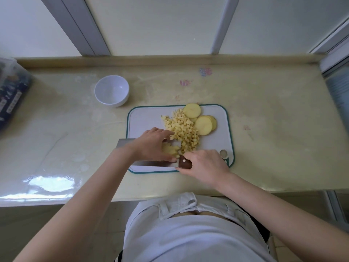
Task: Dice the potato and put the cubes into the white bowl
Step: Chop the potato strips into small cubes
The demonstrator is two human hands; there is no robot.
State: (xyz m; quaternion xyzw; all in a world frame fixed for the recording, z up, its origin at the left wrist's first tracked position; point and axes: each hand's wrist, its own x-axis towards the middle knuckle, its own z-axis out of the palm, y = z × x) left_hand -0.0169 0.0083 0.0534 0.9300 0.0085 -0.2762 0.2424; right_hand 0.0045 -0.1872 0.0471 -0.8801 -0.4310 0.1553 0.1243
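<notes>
On a white cutting board point(143, 118) with a teal rim lies a heap of yellow potato cubes point(184, 128). Several round potato slices point(203, 124) sit at its far right side. A cleaver point(124, 143) lies flat across the board's near part, its blade pointing left. My right hand point(204, 165) grips its dark handle. My left hand point(154, 144) rests over the blade with fingers spread, cupping a small pile of cubes point(170, 150) on it. The white bowl point(111, 91) stands empty on the counter, beyond the board's left corner.
A pale counter point(264, 120) runs under a window wall; its near edge is close to my body. A clear box with dark printed packs point(11, 93) stands at the far left. A small potato end point(223, 153) lies at the board's near right corner.
</notes>
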